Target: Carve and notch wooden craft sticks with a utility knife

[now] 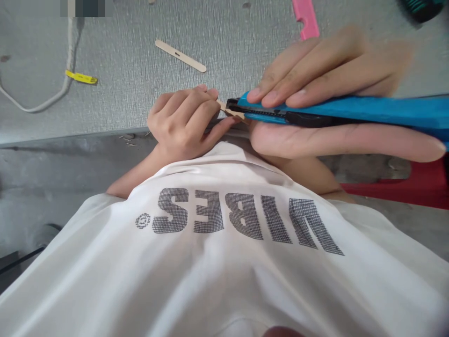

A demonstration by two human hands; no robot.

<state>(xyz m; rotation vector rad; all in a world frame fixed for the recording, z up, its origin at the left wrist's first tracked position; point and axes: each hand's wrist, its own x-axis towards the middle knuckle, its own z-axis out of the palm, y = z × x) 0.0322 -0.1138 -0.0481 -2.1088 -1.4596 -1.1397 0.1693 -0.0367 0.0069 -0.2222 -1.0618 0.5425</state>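
My left hand (184, 124) is closed in a pinch around a small pale wooden stick piece (228, 110), held just over the table's front edge. My right hand (329, 98) is wrapped round a blue utility knife (351, 112), fingers on top and thumb underneath. The knife's front end touches the wooden piece right beside my left fingertips. Both hands hover close to my chest, above my white printed shirt (224, 243).
The grey textured table (140, 84) carries a flat wooden stick (180, 55), a white cable (66, 70) with a yellow tag (81, 77), a pink plastic piece (306, 18) and a dark teal object (421, 7) at the far right. A red stool (403, 187) stands lower right. Thin wood slivers (128, 139) lie below the edge.
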